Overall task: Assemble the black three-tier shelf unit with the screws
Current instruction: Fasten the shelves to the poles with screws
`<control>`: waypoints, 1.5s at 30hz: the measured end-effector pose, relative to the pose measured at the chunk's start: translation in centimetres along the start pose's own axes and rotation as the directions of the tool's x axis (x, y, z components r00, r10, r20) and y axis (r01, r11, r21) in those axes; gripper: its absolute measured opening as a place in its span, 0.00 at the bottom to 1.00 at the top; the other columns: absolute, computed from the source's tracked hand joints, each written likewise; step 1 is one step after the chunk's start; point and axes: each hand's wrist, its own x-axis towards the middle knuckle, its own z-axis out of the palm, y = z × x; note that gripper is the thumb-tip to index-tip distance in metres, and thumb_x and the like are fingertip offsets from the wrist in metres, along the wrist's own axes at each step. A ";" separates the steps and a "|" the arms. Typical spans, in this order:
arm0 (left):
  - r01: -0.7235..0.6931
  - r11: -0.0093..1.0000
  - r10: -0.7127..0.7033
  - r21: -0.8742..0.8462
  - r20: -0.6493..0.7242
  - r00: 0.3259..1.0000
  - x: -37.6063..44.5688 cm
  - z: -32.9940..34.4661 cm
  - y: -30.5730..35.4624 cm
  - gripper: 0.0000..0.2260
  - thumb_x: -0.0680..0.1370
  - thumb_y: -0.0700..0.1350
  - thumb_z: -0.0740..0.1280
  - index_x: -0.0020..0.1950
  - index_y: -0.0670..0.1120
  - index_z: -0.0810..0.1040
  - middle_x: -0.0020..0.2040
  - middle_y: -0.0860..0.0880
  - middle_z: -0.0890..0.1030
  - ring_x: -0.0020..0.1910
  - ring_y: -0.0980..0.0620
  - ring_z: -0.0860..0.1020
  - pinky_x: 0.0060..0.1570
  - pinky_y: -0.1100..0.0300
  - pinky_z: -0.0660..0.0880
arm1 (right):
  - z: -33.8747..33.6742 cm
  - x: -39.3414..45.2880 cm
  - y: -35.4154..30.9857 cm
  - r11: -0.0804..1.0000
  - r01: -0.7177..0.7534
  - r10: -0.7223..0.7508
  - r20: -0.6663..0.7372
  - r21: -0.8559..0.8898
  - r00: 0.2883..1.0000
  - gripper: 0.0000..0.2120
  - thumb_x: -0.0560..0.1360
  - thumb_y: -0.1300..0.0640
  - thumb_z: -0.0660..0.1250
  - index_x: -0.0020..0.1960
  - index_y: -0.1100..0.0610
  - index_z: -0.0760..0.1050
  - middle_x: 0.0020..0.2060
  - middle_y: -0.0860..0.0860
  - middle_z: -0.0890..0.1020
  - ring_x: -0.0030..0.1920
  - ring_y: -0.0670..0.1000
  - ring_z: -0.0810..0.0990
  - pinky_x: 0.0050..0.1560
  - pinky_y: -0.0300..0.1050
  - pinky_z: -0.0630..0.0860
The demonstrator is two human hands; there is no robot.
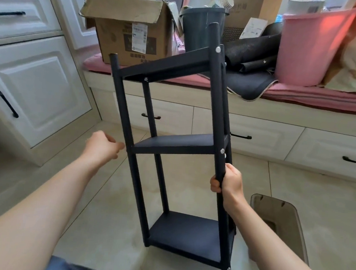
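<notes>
We grip shelf (182,143) post in right hand (228,180); left hand (103,145) seemingly loose, empty; one-handed hold risks tipping

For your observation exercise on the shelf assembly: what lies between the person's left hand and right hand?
In the head view, the black shelf unit stands between them: its front-left post and middle tier. The right hand grips the front-right post; the left hand is beside the left post.
</notes>
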 end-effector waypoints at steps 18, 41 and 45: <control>-0.025 0.954 0.101 -0.298 0.244 0.965 2.1 3.5 -0.4 0.18 0.78 0.35 0.69 0.68 0.44 0.75 0.61 0.45 0.81 0.59 0.47 0.80 0.53 0.57 0.77 | -4.1 0.9 4.8 0.976 -0.117 0.107 0.063 0.184 0.992 0.14 0.79 0.68 0.49 0.37 0.55 0.59 0.24 0.50 0.60 0.21 0.48 0.57 0.24 0.37 0.51; -0.448 0.868 0.496 -0.213 0.386 0.778 -3.5 3.9 3.3 0.14 0.78 0.58 0.65 0.59 0.59 0.64 0.49 0.61 0.86 0.52 0.65 0.81 0.50 0.64 0.73 | -6.1 5.3 3.5 0.993 -0.068 0.010 -0.497 -0.099 0.868 0.13 0.80 0.59 0.54 0.41 0.58 0.73 0.36 0.56 0.76 0.38 0.55 0.73 0.37 0.46 0.70; -0.481 0.857 0.515 -0.186 0.349 0.783 -4.3 4.8 4.5 0.15 0.80 0.55 0.67 0.62 0.56 0.64 0.47 0.60 0.85 0.48 0.59 0.82 0.49 0.58 0.78 | -5.7 3.8 2.6 0.973 -0.001 -0.120 -0.513 -0.229 0.850 0.13 0.81 0.58 0.56 0.41 0.59 0.75 0.38 0.56 0.76 0.39 0.54 0.73 0.37 0.46 0.69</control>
